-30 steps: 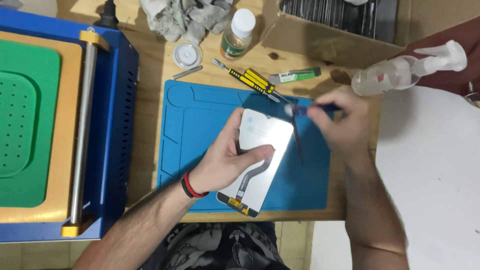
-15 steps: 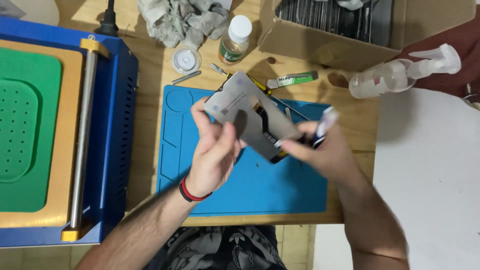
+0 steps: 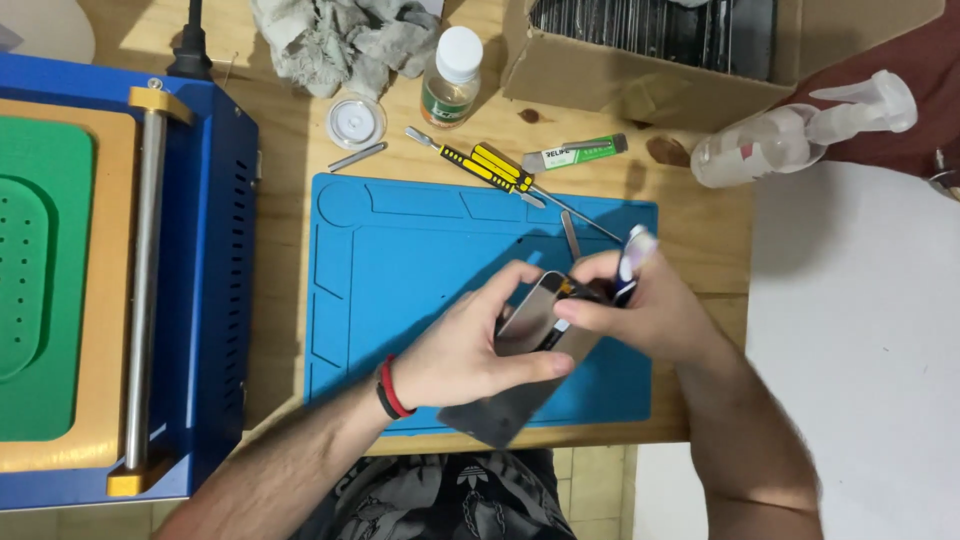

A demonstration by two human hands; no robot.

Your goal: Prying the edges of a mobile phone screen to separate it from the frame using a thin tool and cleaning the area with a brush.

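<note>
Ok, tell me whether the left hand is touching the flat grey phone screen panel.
Touching. The head view shows the left hand wrapped around the flat grey phone screen panel, thumb lying across its face.

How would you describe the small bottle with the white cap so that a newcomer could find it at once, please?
Start at the blue mat on the wooden table and look just beyond its far edge. The small bottle stands upright there, between the crumpled grey cloth and the cardboard box. Unlike the spray bottle lying on its side, it has a plain white screw cap.
</note>
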